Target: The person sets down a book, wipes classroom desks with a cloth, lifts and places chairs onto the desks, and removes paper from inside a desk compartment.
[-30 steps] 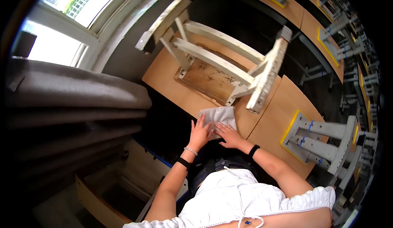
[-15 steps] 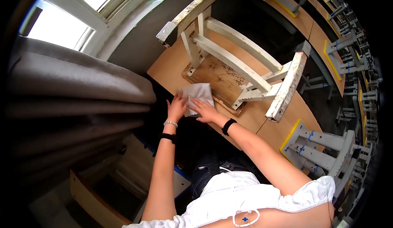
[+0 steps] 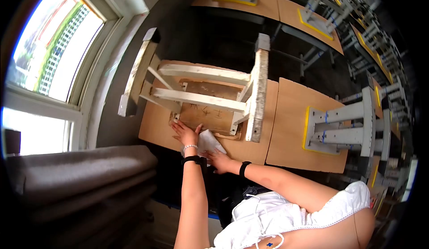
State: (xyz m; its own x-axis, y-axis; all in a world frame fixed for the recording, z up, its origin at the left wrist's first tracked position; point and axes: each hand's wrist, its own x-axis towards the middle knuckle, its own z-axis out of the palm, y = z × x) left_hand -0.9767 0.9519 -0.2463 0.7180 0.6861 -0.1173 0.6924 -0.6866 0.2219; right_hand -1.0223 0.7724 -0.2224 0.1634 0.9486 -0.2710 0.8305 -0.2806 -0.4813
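Observation:
An upturned stool (image 3: 192,98) with worn white metal legs rests on a wooden desk (image 3: 152,130), its wooden seat (image 3: 203,110) face down and marked with dark handwriting. My left hand (image 3: 187,135) has its fingers spread at the near left corner of the seat, by a leg's foot. A crumpled white cloth (image 3: 209,142) lies along the desk's near edge, between my two hands. My right hand (image 3: 219,160) rests on the cloth's near side with its fingers stretched out.
A grey curtain (image 3: 80,173) hangs at the lower left, under a window (image 3: 53,48). On the right, another upturned stool with a yellow-edged seat (image 3: 319,130) stands on the adjoining desk (image 3: 288,115). Several more desks with upturned stools fill the back and right.
My left hand has moved off the cloth toward the stool's seat corner. My right hand stays at the cloth, which looks more crumpled. The view has turned, bringing more window into sight.

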